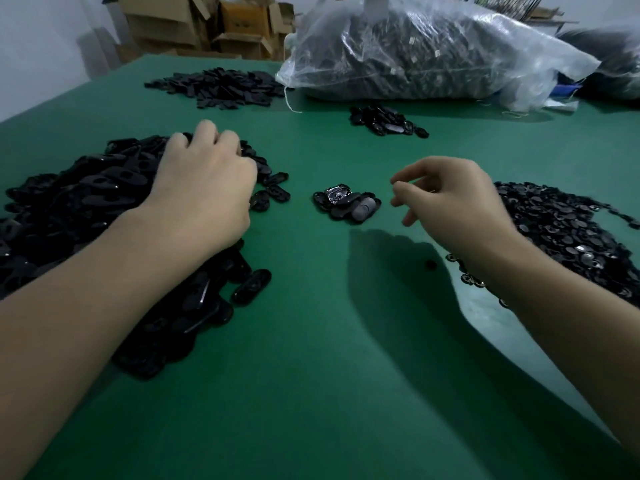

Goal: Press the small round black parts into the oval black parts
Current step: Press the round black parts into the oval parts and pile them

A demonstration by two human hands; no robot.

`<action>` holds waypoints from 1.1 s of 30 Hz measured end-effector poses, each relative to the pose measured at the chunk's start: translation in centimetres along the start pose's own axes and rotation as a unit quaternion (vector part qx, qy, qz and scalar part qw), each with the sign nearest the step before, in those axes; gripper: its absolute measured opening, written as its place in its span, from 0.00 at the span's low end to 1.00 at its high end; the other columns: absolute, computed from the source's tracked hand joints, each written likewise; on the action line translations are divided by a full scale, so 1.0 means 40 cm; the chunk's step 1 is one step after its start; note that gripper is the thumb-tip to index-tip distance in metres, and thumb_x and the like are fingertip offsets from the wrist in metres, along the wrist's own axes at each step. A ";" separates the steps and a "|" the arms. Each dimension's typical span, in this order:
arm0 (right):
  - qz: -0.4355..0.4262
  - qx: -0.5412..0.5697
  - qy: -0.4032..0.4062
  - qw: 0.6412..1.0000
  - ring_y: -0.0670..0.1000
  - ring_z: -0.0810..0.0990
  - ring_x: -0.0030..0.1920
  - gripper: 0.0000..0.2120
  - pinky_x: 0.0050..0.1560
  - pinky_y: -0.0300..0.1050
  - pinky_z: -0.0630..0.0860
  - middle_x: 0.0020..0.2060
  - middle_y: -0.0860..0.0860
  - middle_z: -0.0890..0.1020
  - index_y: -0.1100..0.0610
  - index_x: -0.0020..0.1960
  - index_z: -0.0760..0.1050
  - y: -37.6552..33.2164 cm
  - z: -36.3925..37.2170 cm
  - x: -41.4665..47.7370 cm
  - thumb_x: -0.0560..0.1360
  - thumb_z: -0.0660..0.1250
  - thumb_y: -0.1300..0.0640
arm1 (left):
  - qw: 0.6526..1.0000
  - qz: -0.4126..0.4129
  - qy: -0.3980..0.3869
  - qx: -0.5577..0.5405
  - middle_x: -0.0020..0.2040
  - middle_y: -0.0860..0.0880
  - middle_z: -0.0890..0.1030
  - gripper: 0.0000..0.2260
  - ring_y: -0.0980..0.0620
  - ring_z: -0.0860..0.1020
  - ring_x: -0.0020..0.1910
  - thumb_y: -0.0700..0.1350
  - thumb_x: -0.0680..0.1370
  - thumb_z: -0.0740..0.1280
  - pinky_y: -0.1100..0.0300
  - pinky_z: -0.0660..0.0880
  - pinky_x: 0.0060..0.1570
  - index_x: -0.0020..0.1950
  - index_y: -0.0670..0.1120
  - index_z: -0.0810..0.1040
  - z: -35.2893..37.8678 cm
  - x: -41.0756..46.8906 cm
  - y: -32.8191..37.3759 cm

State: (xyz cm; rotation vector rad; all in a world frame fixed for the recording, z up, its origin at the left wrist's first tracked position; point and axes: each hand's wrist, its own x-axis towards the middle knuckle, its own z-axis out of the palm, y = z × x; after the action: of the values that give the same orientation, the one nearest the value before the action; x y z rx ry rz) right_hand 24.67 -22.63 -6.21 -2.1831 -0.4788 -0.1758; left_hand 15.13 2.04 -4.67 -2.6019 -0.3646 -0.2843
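Note:
A big heap of oval black parts [86, 195] lies at the left of the green table [311, 358]. My left hand [207, 174] rests on top of it, knuckles up, with the fingers curled down into the heap; the fingertips are hidden. On the right is a heap of small round black parts [561, 230]. My right hand [446, 199] hovers left of that heap with loosely curled fingers, thumb and forefinger slightly apart, nothing visible between them. A small cluster of oval parts [346, 204] lies just left of its fingertips.
One loose round part [430, 264] lies under my right wrist. Farther back are a flat pile of black pieces [221, 86], a small pile of oval parts [384, 119] and a large clear plastic bag of parts [433, 53]. Cardboard boxes [207, 26] stand behind the table.

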 end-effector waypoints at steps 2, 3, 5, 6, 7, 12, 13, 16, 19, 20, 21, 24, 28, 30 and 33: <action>-0.023 -0.088 -0.025 0.996 0.46 0.83 0.37 0.04 0.33 0.37 0.75 0.40 0.44 0.85 0.49 0.50 0.83 0.006 -0.041 -0.015 0.78 0.70 0.54 | 1.000 -0.014 -0.026 0.001 0.66 0.45 0.74 0.19 0.40 0.68 0.67 0.55 0.79 0.70 0.44 0.69 0.63 0.67 0.48 0.79 -0.002 0.006 -0.017; -0.030 -0.148 -0.047 0.987 0.45 0.82 0.38 0.04 0.37 0.41 0.76 0.41 0.43 0.83 0.48 0.51 0.83 0.010 -0.059 -0.024 0.78 0.71 0.53 | 0.999 -0.021 -0.040 0.000 0.66 0.44 0.75 0.20 0.40 0.69 0.67 0.56 0.79 0.70 0.44 0.70 0.63 0.67 0.48 0.79 -0.002 0.008 -0.025; -0.039 -0.244 -0.077 0.966 0.45 0.79 0.40 0.04 0.43 0.46 0.77 0.41 0.42 0.82 0.47 0.52 0.83 0.018 -0.083 -0.043 0.77 0.72 0.52 | 0.998 -0.029 -0.046 -0.019 0.63 0.44 0.76 0.17 0.40 0.71 0.65 0.53 0.80 0.70 0.44 0.74 0.57 0.65 0.47 0.80 0.000 0.009 -0.036; -0.043 -0.267 -0.084 0.959 0.45 0.79 0.40 0.04 0.43 0.47 0.77 0.40 0.42 0.81 0.47 0.51 0.82 0.020 -0.090 -0.054 0.76 0.73 0.50 | 0.998 -0.033 -0.042 -0.036 0.60 0.44 0.77 0.14 0.40 0.73 0.62 0.50 0.80 0.71 0.45 0.76 0.52 0.63 0.46 0.81 0.002 0.007 -0.037; -0.047 -0.281 -0.089 0.954 0.44 0.78 0.39 0.06 0.42 0.47 0.76 0.39 0.42 0.80 0.47 0.50 0.82 0.022 -0.094 -0.064 0.76 0.74 0.47 | 0.997 -0.035 -0.038 -0.050 0.57 0.44 0.78 0.11 0.40 0.75 0.59 0.46 0.79 0.72 0.46 0.77 0.49 0.61 0.45 0.81 0.003 0.006 -0.035; -0.031 -0.297 -0.135 0.945 0.46 0.80 0.40 0.11 0.48 0.49 0.80 0.38 0.44 0.81 0.49 0.50 0.82 0.030 -0.103 -0.077 0.73 0.76 0.44 | 0.996 -0.032 -0.023 -0.076 0.52 0.43 0.83 0.10 0.40 0.80 0.52 0.35 0.75 0.73 0.45 0.81 0.47 0.55 0.45 0.84 0.014 0.010 -0.025; -0.032 -0.293 -0.134 0.946 0.46 0.80 0.40 0.09 0.48 0.49 0.80 0.38 0.44 0.81 0.49 0.49 0.82 0.032 -0.103 -0.075 0.74 0.76 0.45 | 0.996 -0.027 -0.016 -0.086 0.53 0.43 0.83 0.12 0.39 0.80 0.53 0.34 0.75 0.73 0.45 0.81 0.48 0.56 0.46 0.84 0.021 0.013 -0.025; -0.042 -0.283 -0.120 0.951 0.47 0.80 0.41 0.04 0.49 0.51 0.81 0.38 0.44 0.82 0.48 0.44 0.83 0.034 -0.094 -0.074 0.74 0.76 0.49 | 0.991 -0.013 0.000 -0.134 0.58 0.44 0.84 0.20 0.39 0.80 0.58 0.31 0.75 0.72 0.44 0.80 0.55 0.63 0.50 0.83 0.031 0.017 -0.023; -0.060 -0.272 -0.095 0.956 0.47 0.80 0.42 0.02 0.49 0.50 0.80 0.38 0.44 0.82 0.48 0.43 0.84 0.039 -0.082 -0.075 0.75 0.75 0.51 | 0.986 -0.001 0.005 -0.169 0.58 0.45 0.83 0.22 0.39 0.81 0.58 0.29 0.75 0.71 0.43 0.80 0.58 0.62 0.51 0.82 0.024 0.017 -0.019; -0.069 -0.271 -0.088 0.956 0.47 0.79 0.42 0.02 0.49 0.49 0.79 0.38 0.44 0.83 0.49 0.44 0.85 0.042 -0.080 -0.075 0.76 0.75 0.52 | 0.984 0.001 0.009 -0.180 0.58 0.46 0.83 0.21 0.40 0.81 0.58 0.29 0.75 0.70 0.44 0.80 0.58 0.61 0.51 0.82 0.020 0.016 -0.017; -0.076 -0.271 -0.082 0.956 0.48 0.80 0.42 0.03 0.49 0.49 0.79 0.39 0.45 0.83 0.50 0.45 0.86 0.044 -0.078 -0.075 0.76 0.74 0.52 | 0.981 0.003 0.018 -0.192 0.58 0.46 0.83 0.21 0.41 0.81 0.58 0.29 0.76 0.70 0.44 0.79 0.58 0.61 0.51 0.82 0.014 0.015 -0.014; -0.086 -0.270 -0.088 0.955 0.48 0.79 0.42 0.06 0.49 0.51 0.79 0.39 0.45 0.83 0.50 0.47 0.86 0.045 -0.082 -0.076 0.77 0.73 0.49 | 0.974 0.001 0.045 -0.223 0.58 0.46 0.83 0.21 0.41 0.81 0.57 0.29 0.76 0.70 0.45 0.79 0.59 0.62 0.51 0.81 -0.003 0.010 -0.005; -0.092 -0.270 -0.114 0.952 0.45 0.78 0.41 0.05 0.48 0.50 0.79 0.38 0.43 0.81 0.48 0.47 0.86 0.042 -0.094 -0.078 0.75 0.75 0.48 | 0.960 0.004 0.084 -0.268 0.56 0.47 0.84 0.23 0.43 0.82 0.55 0.27 0.74 0.69 0.46 0.80 0.57 0.61 0.51 0.82 -0.037 0.002 0.013; -0.095 -0.271 -0.114 0.951 0.45 0.78 0.41 0.04 0.48 0.50 0.79 0.39 0.44 0.81 0.49 0.48 0.86 0.044 -0.096 -0.078 0.75 0.75 0.50 | 0.953 0.011 0.104 -0.284 0.54 0.46 0.84 0.24 0.42 0.82 0.55 0.27 0.74 0.70 0.45 0.81 0.57 0.62 0.51 0.82 -0.047 0.000 0.022; -0.099 -0.265 -0.108 0.953 0.44 0.77 0.41 0.02 0.47 0.50 0.79 0.39 0.44 0.80 0.48 0.45 0.84 0.046 -0.095 -0.077 0.74 0.76 0.51 | 0.954 0.003 0.103 -0.280 0.55 0.46 0.84 0.25 0.43 0.82 0.56 0.26 0.74 0.69 0.45 0.81 0.57 0.64 0.50 0.81 -0.043 -0.001 0.021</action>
State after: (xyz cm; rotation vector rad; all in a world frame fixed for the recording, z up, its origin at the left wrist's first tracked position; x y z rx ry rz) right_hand 22.74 -27.49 -6.14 -2.6926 -0.8553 -0.1899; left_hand 15.10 0.47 -3.57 -3.0803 -0.2219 -0.7441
